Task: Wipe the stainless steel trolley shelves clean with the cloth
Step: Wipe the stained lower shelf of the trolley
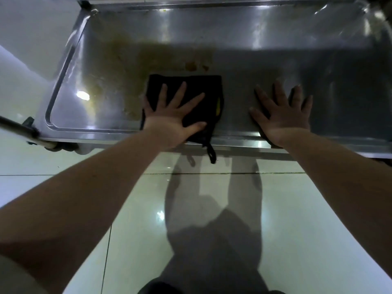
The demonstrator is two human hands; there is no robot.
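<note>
The stainless steel trolley shelf (pixel 244 39) fills the upper half of the view. A brownish smear covers its left-middle part, with small orange spots (pixel 191 65) just beyond the cloth. A folded black cloth (pixel 203 83) lies on the shelf near the front rim, its hanging loop (pixel 211 153) dangling over the edge. My left hand (pixel 171 115) presses flat on the cloth with fingers spread. My right hand (pixel 284 115) rests flat on the bare steel to the right of the cloth, fingers spread, holding nothing.
The shelf has a raised rim (pixel 61 75) on the left and a front lip. A trolley handle bar (pixel 17 127) juts out at the lower left. Glossy pale floor tiles (pixel 212 209) lie below, with my shadow across them.
</note>
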